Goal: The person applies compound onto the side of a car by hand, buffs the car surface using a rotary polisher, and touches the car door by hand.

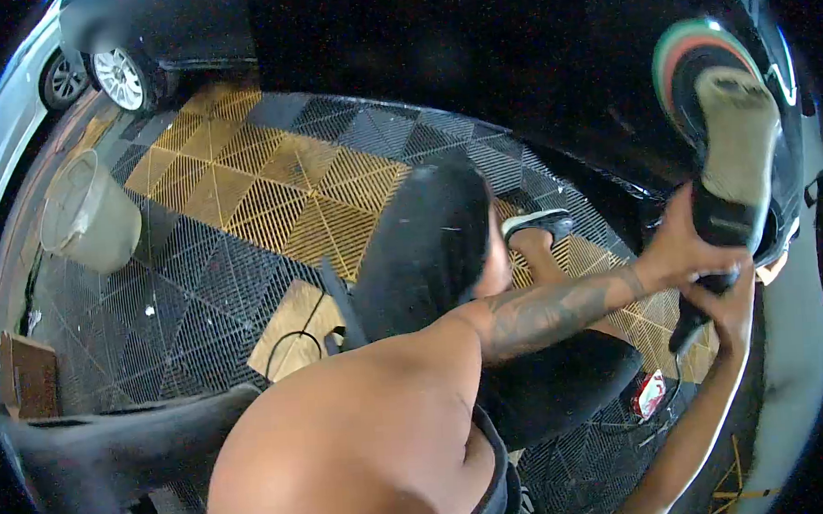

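Both hands are on a car polisher (742,142), which has a worn pale body and black grip. Its round pad (670,71), edged in green and red, lies against or very near the dark car panel (475,44); contact cannot be made out. My left hand (685,241), at the end of the tattooed forearm, wraps around the polisher's body below the head. Just beneath it, my right hand (732,307) closes around the lower handle (690,324). A cord runs down from that handle.
A translucent bucket (90,218) stands at left on the black and yellow grid floor tiles (258,172). Cardboard (290,328) lies by my bent leg (420,238). A red and white packet (650,395) sits near the cord. Another car wheel (118,80) is at upper left.
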`<state>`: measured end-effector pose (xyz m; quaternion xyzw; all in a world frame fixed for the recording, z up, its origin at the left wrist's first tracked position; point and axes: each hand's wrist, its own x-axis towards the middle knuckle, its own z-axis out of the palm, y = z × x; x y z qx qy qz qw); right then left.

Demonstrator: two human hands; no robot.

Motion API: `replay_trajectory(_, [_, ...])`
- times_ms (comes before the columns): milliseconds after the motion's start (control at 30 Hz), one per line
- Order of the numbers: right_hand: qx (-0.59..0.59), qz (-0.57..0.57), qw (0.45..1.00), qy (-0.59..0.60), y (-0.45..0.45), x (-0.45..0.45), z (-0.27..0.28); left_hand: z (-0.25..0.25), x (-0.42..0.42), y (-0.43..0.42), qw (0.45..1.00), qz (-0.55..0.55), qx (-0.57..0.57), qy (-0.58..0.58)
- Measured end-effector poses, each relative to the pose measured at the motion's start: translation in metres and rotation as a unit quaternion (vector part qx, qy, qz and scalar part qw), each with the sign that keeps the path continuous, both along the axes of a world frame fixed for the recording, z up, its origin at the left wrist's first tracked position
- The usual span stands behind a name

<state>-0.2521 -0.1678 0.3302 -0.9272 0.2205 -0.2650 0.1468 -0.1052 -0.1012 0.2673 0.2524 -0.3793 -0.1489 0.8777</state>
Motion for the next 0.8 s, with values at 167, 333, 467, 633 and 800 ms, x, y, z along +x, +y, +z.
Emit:
replay_trajectory(167, [0.024,0.169,0.977,0.125,-0.006,0.112,0.013,-0.024,0.060,0.034,0.996,-0.032,-0.063,0.050])
replay_trajectory(333, [0.007,0.247,0.959,0.141,0.013,0.174,0.011,-0.054,0.091,0.011,0.981,-0.022,-0.142,0.135])
replay_trajectory(467, [-0.075,0.253,0.956,0.127,-0.009,0.168,-0.011,-0.078,0.084,0.003,0.991,-0.011,-0.055,0.124])
replay_trajectory(633, [-0.079,0.138,0.954,0.255,-0.046,0.123,-0.067,-0.139,0.048,0.034,0.959,-0.218,-0.041,0.177])
replay_trajectory(800, [0.030,0.147,0.913,0.378,0.000,0.168,-0.102,-0.208,0.044,0.034,0.879,-0.306,-0.046,0.362])
